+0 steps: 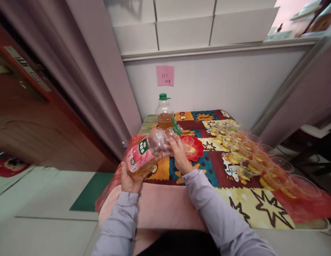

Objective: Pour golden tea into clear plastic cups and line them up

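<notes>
A large clear bottle with a pink label (140, 156) is tilted between my two hands, its open neck pointing up to the right. My left hand (130, 179) cups its lower end, and my right hand (178, 152) is wrapped round the upper part near the neck. A green ring and strap (176, 126) hang at the mouth. Some yellowish liquid lies along the bottle's lower side. Just beyond the neck, a red scalloped plate (198, 148) carries a clear plastic cup (187, 143); I cannot tell how full it is.
Behind stands a second big bottle (164, 119) with a green cap and amber liquid. Rows of clear cups (238, 153) with yellow liquid fill the table's right side. A patterned cloth (208, 165) covers the table, against a wall bearing a pink note (165, 75).
</notes>
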A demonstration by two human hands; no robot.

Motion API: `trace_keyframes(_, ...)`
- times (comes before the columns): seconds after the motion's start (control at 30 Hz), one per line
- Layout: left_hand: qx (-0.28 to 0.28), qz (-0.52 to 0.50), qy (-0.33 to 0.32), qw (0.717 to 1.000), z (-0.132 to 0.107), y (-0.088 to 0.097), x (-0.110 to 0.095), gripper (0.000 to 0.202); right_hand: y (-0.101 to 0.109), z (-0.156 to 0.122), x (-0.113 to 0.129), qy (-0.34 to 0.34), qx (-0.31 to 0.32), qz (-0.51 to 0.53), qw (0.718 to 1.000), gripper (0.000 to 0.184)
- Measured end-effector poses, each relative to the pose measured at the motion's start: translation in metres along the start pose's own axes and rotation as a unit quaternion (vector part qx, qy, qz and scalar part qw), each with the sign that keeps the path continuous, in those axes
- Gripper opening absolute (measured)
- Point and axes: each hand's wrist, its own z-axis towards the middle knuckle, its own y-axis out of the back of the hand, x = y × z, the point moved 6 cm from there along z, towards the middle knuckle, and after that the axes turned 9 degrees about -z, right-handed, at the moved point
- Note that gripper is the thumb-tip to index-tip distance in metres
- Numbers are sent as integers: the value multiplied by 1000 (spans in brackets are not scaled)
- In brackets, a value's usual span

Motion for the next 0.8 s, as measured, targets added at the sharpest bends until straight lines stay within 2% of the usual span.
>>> trace_keyframes(0.17,17,7,-17,1000,5,-4,-8,81,5,2,-25,-39,-4,107,993,74)
trace_keyframes(0.33,-17,-17,0,1000,9,-3,-7,74,8,9,-44,-52,9,153,987,72)
trace_keyframes(0.5,-27,-29,-19,999,9,-4,-7,70,10,12,-55,-70,22,181,981,70)
trace_keyframes(0.67,-21,-42,-62,997,8,-7,-9,78,4,10,-59,-67,28,221,973,68)
trace_keyframes(0.8,-24,-59,-97,993,8,-4,-5,90,4,11,-63,-70,8,225,972,68)
